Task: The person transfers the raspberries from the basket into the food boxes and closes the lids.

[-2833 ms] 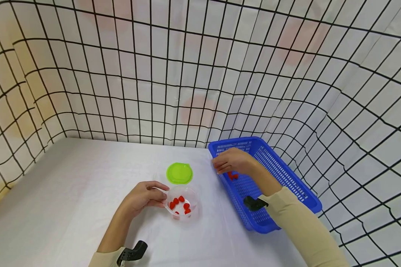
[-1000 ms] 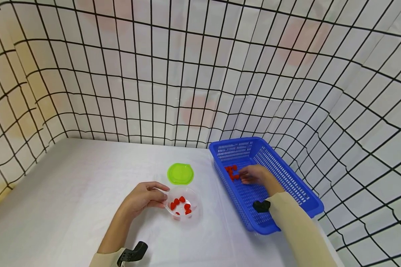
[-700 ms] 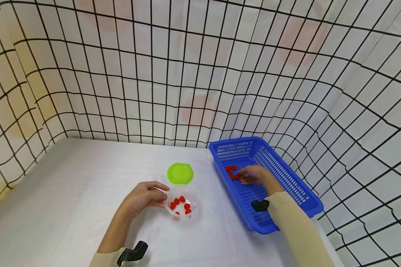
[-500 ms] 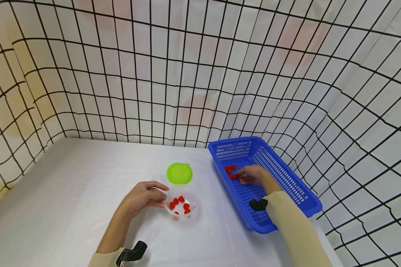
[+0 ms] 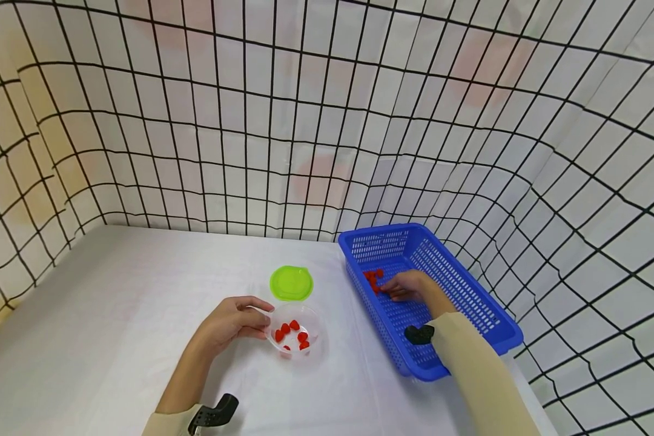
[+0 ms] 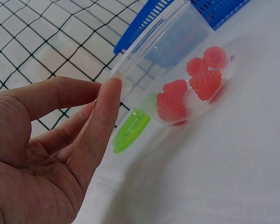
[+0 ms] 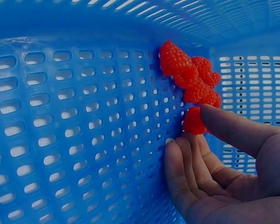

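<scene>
Left hand (image 5: 230, 320) pinching clear cup (image 5: 297, 330) beside blue basket (image 5: 469, 289); right hand (image 5: 411, 286) inside basket, pinching a raspberry (image 7: 194, 122).

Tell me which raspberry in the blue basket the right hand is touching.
The lowest raspberry, sitting just below the clump by the basket wall. The right hand has its thumb and fingertips on it; the others lie untouched above.

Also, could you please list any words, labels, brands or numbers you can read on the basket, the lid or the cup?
None: no text, label or number can be read in any view.
Blue basket: plain perforated plastic.
Green lid: no readable print.
Clear cup held by the left hand: unmarked.
</scene>
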A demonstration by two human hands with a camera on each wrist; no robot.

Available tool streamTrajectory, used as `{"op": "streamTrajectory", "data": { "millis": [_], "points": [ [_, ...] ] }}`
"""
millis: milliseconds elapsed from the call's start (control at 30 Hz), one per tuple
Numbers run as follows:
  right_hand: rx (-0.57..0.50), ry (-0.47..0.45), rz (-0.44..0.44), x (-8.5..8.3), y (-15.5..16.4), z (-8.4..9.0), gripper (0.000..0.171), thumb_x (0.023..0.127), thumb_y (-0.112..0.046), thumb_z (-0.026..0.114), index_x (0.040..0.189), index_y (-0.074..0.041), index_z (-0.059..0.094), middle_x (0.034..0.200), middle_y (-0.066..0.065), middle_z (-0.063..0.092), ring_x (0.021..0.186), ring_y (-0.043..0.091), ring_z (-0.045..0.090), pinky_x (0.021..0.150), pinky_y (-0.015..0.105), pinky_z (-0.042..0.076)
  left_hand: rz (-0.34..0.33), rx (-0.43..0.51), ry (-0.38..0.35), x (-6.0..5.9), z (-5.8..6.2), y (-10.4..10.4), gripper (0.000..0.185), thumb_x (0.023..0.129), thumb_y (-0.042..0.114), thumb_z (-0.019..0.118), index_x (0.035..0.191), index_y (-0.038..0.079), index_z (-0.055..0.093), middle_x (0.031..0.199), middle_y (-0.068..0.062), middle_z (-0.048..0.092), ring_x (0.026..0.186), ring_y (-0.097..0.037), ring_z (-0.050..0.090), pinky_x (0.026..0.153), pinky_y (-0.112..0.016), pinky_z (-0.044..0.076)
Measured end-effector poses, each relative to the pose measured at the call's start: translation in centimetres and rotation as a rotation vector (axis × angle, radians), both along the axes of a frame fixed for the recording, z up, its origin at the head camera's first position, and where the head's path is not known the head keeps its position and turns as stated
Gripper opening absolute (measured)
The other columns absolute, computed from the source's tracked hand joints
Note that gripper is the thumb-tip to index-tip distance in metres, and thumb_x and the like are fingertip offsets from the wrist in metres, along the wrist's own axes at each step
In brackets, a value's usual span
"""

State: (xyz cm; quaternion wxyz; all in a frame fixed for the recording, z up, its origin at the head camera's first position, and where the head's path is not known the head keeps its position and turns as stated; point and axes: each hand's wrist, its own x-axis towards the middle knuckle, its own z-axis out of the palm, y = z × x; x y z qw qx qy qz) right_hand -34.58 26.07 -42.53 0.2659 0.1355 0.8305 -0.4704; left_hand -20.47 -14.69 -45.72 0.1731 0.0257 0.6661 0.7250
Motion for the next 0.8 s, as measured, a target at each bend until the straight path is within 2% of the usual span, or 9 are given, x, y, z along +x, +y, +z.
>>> {"op": "streamTrajectory", "data": {
  "millis": [167,467,633,800],
  "points": [
    [0.007,-0.009,-0.007,0.0,-0.1,0.0,0.032,0.095,-0.009,0.068,0.123,0.008,0.065,0.108,0.014,0.069,0.093,0.024,0.064,0.094,0.034,0.059,0.001,-0.001,-0.002,0.0,-0.1,0.0,0.037,0.094,0.006,0.064,0.124,-0.014,0.06,0.089,-0.01,0.068,0.071,-0.018,0.07,0.075,-0.031,0.064],
    [-0.037,0.009,-0.054,0.4,0.1,0.2,0.034,0.096,-0.009,0.067,0.125,0.008,0.064,0.101,0.014,0.069,0.083,0.02,0.067,0.087,0.033,0.062,-0.002,0.002,0.004,0.0,-0.2,0.1,0.038,0.092,0.007,0.065,0.123,-0.014,0.06,0.089,-0.01,0.068,0.072,-0.018,0.07,0.075,-0.031,0.064],
    [-0.104,-0.003,-0.066,0.4,0.2,1.1,0.033,0.099,-0.009,0.062,0.127,0.008,0.063,0.103,0.017,0.069,0.083,0.022,0.069,0.09,0.035,0.061,0.003,0.001,0.0,0.0,-0.1,0.1,0.038,0.092,0.006,0.066,0.124,-0.014,0.06,0.088,-0.01,0.068,0.072,-0.018,0.069,0.075,-0.031,0.064],
    [-0.183,0.015,-0.032,0.4,-0.1,2.3,0.034,0.101,-0.01,0.06,0.128,0.009,0.057,0.11,0.019,0.068,0.088,0.023,0.069,0.092,0.035,0.061,0.007,-0.005,0.0,0.0,0.0,0.0,0.037,0.092,0.007,0.066,0.124,-0.013,0.061,0.088,-0.009,0.068,0.071,-0.017,0.069,0.075,-0.03,0.064]
  ]
}}
